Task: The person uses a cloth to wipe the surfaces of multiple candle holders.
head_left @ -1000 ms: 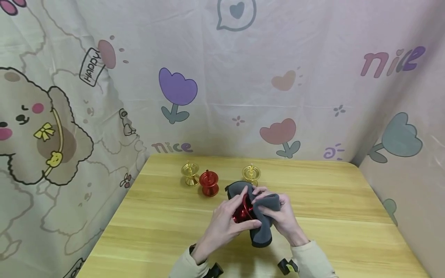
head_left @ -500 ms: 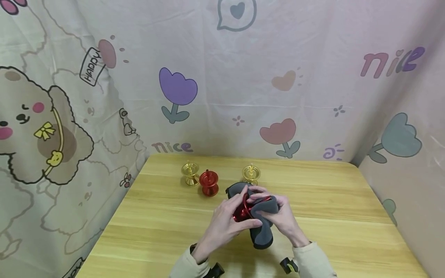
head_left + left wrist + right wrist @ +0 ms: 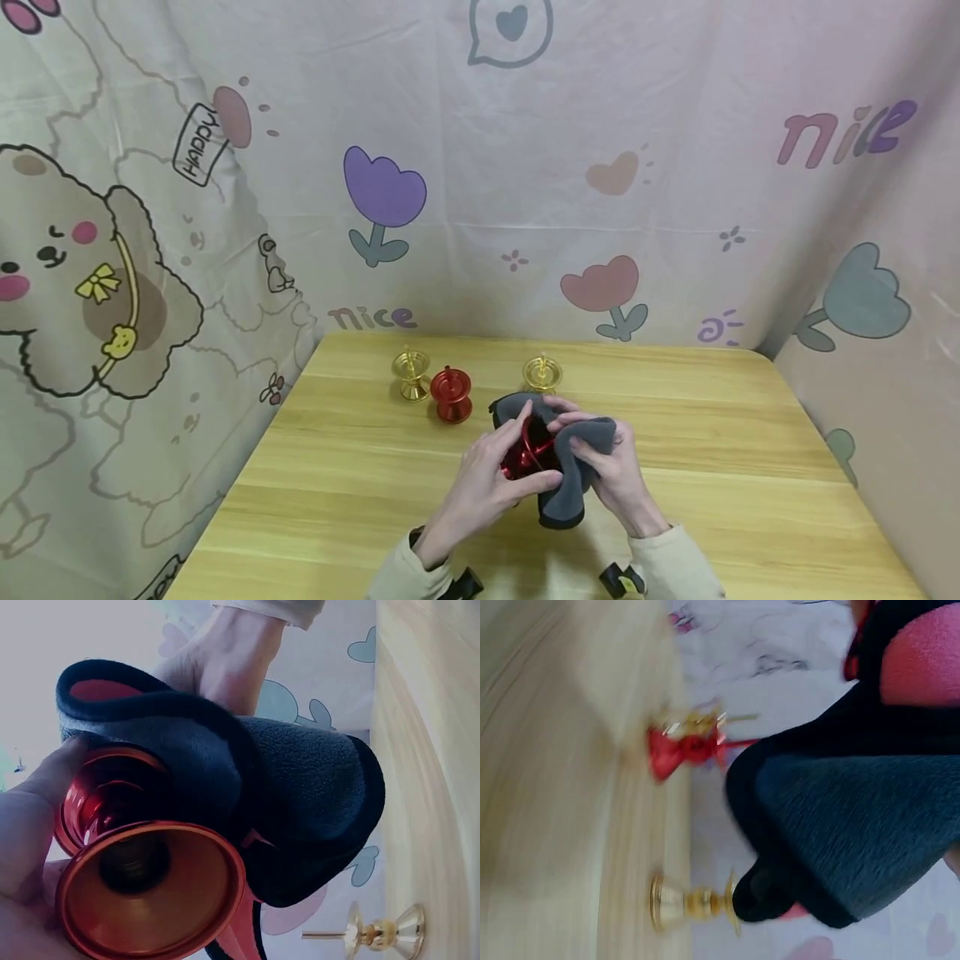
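Two hands work a grey cloth over a red metal holder above the table.

The left hand (image 3: 487, 483) grips the shiny red metal spool-shaped candle holder (image 3: 525, 456) by its waist, thumb and fingers curled round it, which steadies it in the air just above the pale wooden table (image 3: 337, 467). The right hand (image 3: 611, 475) pinches the soft grey fleece cloth (image 3: 572, 487) and folds it over the holder's far flange, so the fabric wraps the metal; the left wrist view shows the cloth draped over one cup while the open rim faces out. Behind them stand a second red holder (image 3: 451, 396) and two gold metal holders (image 3: 411, 375), (image 3: 542, 373), upright and apart from the hands, near the table's far edge.
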Tool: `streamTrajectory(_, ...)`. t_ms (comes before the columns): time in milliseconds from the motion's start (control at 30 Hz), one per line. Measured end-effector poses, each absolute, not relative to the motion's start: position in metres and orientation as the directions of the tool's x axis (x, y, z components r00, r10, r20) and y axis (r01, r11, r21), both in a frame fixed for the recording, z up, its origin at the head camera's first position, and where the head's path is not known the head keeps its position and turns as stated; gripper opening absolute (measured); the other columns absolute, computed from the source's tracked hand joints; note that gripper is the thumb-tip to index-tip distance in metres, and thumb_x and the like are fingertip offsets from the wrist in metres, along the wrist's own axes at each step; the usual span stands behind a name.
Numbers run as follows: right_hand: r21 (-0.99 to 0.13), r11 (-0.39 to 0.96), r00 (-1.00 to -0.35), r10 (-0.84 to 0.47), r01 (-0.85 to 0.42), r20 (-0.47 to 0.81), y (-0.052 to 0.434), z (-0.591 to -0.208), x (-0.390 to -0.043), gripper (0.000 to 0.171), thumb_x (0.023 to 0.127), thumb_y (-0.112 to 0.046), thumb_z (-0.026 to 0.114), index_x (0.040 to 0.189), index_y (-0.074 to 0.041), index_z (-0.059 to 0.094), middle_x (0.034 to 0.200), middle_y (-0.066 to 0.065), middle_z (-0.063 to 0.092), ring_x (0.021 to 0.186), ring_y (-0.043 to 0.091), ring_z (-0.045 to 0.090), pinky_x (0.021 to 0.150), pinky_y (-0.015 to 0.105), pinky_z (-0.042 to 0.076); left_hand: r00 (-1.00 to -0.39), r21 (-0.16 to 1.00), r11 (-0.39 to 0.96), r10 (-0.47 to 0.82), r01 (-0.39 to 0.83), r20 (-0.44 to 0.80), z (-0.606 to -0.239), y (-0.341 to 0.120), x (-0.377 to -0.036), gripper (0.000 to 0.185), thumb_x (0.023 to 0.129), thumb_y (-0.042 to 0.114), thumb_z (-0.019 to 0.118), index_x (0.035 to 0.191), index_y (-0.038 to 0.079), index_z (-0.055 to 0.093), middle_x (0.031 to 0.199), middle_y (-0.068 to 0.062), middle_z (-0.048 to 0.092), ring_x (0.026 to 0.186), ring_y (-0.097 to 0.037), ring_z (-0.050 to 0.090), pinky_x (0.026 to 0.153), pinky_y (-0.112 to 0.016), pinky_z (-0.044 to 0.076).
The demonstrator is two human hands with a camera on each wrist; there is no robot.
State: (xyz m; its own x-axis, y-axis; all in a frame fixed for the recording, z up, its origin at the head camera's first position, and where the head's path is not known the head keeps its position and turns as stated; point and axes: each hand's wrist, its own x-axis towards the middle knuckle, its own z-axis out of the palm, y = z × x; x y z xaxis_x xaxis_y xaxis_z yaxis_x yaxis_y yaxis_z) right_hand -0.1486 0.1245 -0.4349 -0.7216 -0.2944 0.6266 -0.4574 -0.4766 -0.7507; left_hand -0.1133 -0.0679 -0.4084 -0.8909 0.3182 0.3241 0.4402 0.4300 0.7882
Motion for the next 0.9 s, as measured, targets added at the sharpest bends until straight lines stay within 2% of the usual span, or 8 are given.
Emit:
streamTrajectory(100,-0.782,-0.262,-0.73,-0.281,-0.566,0.623,0.122,-0.435,-0.143,0.029,0.097,0.011,0.051,0.125,0.01,0.059,0.133,-0.005,0.062,0.138,0.011,0.052,0.115,0.021,0.04,-0.903,0.861,0.324,0.316,0.392,0.292,-0.411,-0.07,-0.114,0.081,0.089,0.031,0.078,0.156,0.011,0.037,0.142,-0.01,0.061,0.109,-0.017,0.066,0.09,-0.028,0.055)
streamTrajectory(200,-0.794,-0.037,-0.755,-0.288,-0.606,0.589,0.119,-0.434,-0.134,0.025,0.097,0.01,0.046,0.121,0.008,0.051,0.139,-0.001,0.047,0.141,0.003,0.045,0.113,0.014,0.036,-0.907,0.913,0.215,0.326,0.346,0.267,-0.413,-0.072,-0.114,0.079,0.091,0.025,0.076,0.157,0.01,0.034,0.135,-0.011,0.064,0.104,-0.013,0.067,0.085,-0.024,0.057)
streamTrajectory(267,-0.777,0.043,-0.756,-0.269,-0.628,0.596,0.118,-0.433,-0.13,0.029,0.095,0.009,0.047,0.123,0.006,0.051,0.133,0.006,0.05,0.136,0.002,0.049,0.108,0.013,0.038,-0.909,0.93,0.175,0.331,0.324,0.254,-0.414,-0.073,-0.114,0.078,0.092,0.024,0.075,0.157,0.009,0.033,0.133,-0.012,0.065,0.103,-0.011,0.067,0.085,-0.023,0.057)
streamTrajectory(333,-0.72,0.101,-0.722,-0.206,-0.687,0.66,0.117,-0.432,-0.129,0.034,0.09,0.012,0.056,0.123,0.004,0.059,0.123,0.012,0.058,0.121,0.003,0.058,0.098,0.014,0.044,-0.913,0.942,0.149,0.331,0.302,0.241,-0.414,-0.074,-0.115,0.078,0.093,0.023,0.074,0.157,0.009,0.032,0.132,-0.013,0.066,0.105,-0.011,0.067,0.087,-0.023,0.057)
streamTrajectory(433,-0.634,0.1,-0.642,-0.099,-0.766,0.76,0.115,-0.431,-0.13,0.042,0.078,0.02,0.069,0.117,0.004,0.068,0.103,0.014,0.069,0.099,0.006,0.064,0.085,0.016,0.052,-0.92,0.954,0.128,0.324,0.272,0.219,-0.415,-0.076,-0.114,0.079,0.093,0.023,0.073,0.158,0.008,0.031,0.134,-0.014,0.065,0.106,-0.012,0.067,0.088,-0.023,0.057)
streamTrajectory(533,-0.554,0.02,-0.554,-0.068,-0.832,0.829,0.115,-0.432,-0.132,0.039,0.072,0.022,0.073,0.105,0.002,0.072,0.098,0.015,0.073,0.097,0.012,0.07,0.087,0.018,0.056,-0.923,0.959,0.114,0.321,0.259,0.211,-0.414,-0.077,-0.114,0.079,0.094,0.024,0.073,0.158,0.008,0.03,0.137,-0.017,0.064,0.103,-0.009,0.067,0.086,-0.022,0.057)
streamTrajectory(733,-0.415,-0.135,-0.378,-0.232,-0.9,0.896,0.122,-0.433,-0.139,0.026,0.083,0.001,0.078,0.108,0.004,0.073,0.108,0.02,0.07,0.107,0.024,0.068,0.099,0.025,0.053,-0.909,0.961,0.053,0.342,0.273,0.239,-0.413,-0.08,-0.115,0.075,0.096,0.03,0.069,0.154,-0.002,0.034,0.138,-0.025,0.061,0.094,-0.002,0.067,0.082,-0.021,0.057)
streamTrajectory(900,-0.274,-0.101,-0.235,-0.295,-0.956,0.926,0.123,-0.428,-0.142,0.025,0.088,-0.008,0.077,0.107,0.007,0.07,0.106,0.023,0.067,0.106,0.029,0.064,0.106,0.029,0.05,-0.907,0.965,0.029,0.351,0.26,0.234,-0.413,-0.08,-0.116,0.076,0.096,0.034,0.069,0.153,-0.004,0.036,0.133,-0.028,0.063,0.095,0.0,0.067,0.083,-0.02,0.057)
